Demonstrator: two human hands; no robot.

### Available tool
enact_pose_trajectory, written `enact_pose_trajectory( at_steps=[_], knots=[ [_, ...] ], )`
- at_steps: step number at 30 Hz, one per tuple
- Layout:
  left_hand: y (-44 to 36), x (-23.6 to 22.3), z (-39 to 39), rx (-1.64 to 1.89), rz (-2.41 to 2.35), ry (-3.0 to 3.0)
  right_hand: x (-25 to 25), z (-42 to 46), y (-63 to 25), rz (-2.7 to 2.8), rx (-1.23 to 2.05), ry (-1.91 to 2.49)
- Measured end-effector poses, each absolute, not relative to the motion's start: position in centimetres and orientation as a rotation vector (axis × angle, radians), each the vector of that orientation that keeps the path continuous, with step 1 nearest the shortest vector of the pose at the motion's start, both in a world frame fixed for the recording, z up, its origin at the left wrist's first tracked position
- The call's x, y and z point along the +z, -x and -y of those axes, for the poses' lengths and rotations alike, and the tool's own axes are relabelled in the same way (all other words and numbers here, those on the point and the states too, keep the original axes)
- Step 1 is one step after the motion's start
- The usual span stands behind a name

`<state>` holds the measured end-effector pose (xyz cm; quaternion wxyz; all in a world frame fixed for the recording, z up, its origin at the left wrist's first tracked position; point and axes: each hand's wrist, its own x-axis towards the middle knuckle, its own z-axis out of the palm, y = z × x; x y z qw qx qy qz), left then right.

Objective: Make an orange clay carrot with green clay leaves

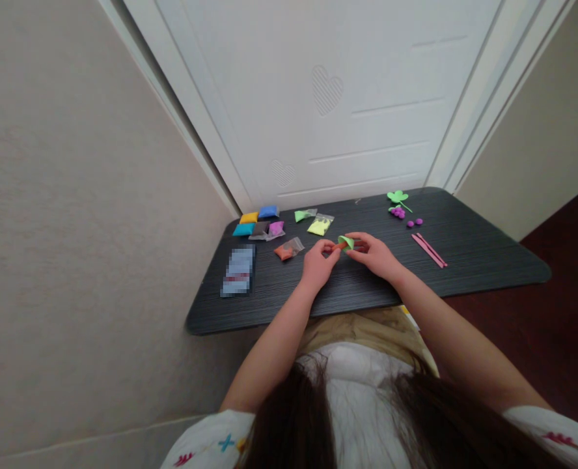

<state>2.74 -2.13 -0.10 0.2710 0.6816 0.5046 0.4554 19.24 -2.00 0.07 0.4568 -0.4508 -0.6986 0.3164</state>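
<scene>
Over the middle of the dark table, my two hands meet around a small clay piece. My left hand is closed, its fingertips pinching an orange bit of modelling clay. A light green, cup-shaped piece of clay adjoins the orange bit. My right hand curls its fingers round the green piece from the right. Just left of my left hand lies an opened bag of orange clay. Behind my hands is a bag of yellow clay, beside a bag of green clay.
Several coloured clay packets lie at the back left, behind a pixelated phone-like rectangle. On the right are a green clover-like shape, purple clay balls and pink modelling tools. A white door rises behind the table.
</scene>
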Motion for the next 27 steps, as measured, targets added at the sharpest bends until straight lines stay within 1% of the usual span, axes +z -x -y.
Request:
enact_pose_trajectory(
  at_steps=[7,12,17,23,27],
  knots=[
    [-2.6,-0.5,1.4,1.215,-1.146,-1.487,0.3,2.5,-18.9,1.736,0.698,1.084],
    [-2.5,-0.1,1.6,1.176,-1.030,-1.285,0.0,2.1,-18.9,1.667,0.719,1.080],
    [-2.0,0.5,1.7,1.206,-0.995,-1.034,-0.8,1.3,-19.6,1.575,0.722,1.210],
    [-1.6,0.4,1.3,1.209,-0.956,-0.854,-1.0,1.5,-19.8,1.846,0.455,1.388],
    [-1.2,0.5,1.1,1.177,-0.918,-0.745,-1.4,1.4,-19.7,1.820,0.358,1.423]
  ],
)
